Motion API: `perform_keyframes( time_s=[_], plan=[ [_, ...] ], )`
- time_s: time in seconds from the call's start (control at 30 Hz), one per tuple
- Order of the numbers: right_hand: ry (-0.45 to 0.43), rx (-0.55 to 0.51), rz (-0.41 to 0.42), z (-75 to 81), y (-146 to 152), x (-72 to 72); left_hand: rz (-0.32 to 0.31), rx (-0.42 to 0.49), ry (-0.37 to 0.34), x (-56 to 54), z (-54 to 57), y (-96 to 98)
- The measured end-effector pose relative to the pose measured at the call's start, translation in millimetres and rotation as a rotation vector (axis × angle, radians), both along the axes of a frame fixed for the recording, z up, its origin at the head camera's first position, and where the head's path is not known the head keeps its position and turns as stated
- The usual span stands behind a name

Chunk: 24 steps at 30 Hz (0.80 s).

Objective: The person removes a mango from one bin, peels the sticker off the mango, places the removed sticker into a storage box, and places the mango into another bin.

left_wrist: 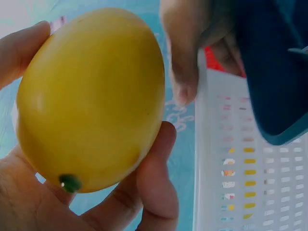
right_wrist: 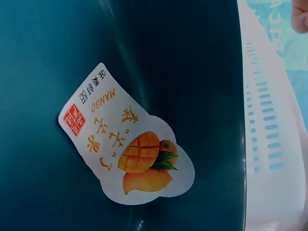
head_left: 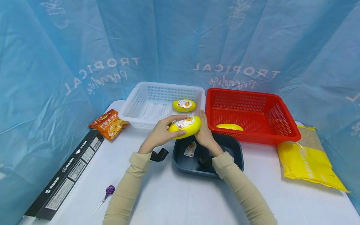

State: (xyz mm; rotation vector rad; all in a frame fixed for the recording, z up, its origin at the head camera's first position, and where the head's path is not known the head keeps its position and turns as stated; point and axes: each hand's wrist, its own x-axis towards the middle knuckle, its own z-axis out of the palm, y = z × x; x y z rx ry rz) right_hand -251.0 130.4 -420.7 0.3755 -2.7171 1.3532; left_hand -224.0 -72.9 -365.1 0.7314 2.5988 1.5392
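My left hand [head_left: 161, 132] grips a yellow mango [head_left: 191, 127], which bears a white label on its upper side, above the dark blue tray [head_left: 182, 161]. In the left wrist view the held mango [left_wrist: 94, 106] shows its green stem end. Close beside its right end is my right hand [head_left: 204, 134], fingers extended and nothing in its grasp. Beneath, in the tray, lies a mango-printed white label [right_wrist: 127, 139]. Another labelled yellow mango [head_left: 184, 106] rests in the white basket [head_left: 137, 122], and a yellow mango [head_left: 230, 127] is partly hidden by the red basket's front wall [head_left: 253, 137].
An orange snack bag [head_left: 109, 124] and a long black box [head_left: 66, 175] lie on the left. A lollipop [head_left: 109, 190] is near my left sleeve. To the right is a yellow bag [head_left: 309, 159]. A blue curtain [head_left: 180, 40] hangs behind the baskets.
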Motion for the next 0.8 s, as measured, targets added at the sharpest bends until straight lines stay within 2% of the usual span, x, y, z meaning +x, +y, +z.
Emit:
perform_keyframes(
  time_s=[0.27, 0.53, 0.8],
  plan=[
    [0.004, -0.046, 0.054, -1.6, 6, 2.8, -0.047, -0.015, 0.041, 24.5, -4.4, 0.6],
    [-0.084, -0.027, 0.051, 8.2, 6, 6.6, -0.087, -0.041, 0.085, 45.8, -12.0, -1.5],
    [-0.166, -0.070, 0.143, 20.5, 19, 18.4, -0.088, -0.071, 0.154, 60.9, -15.6, -1.7]
  ],
)
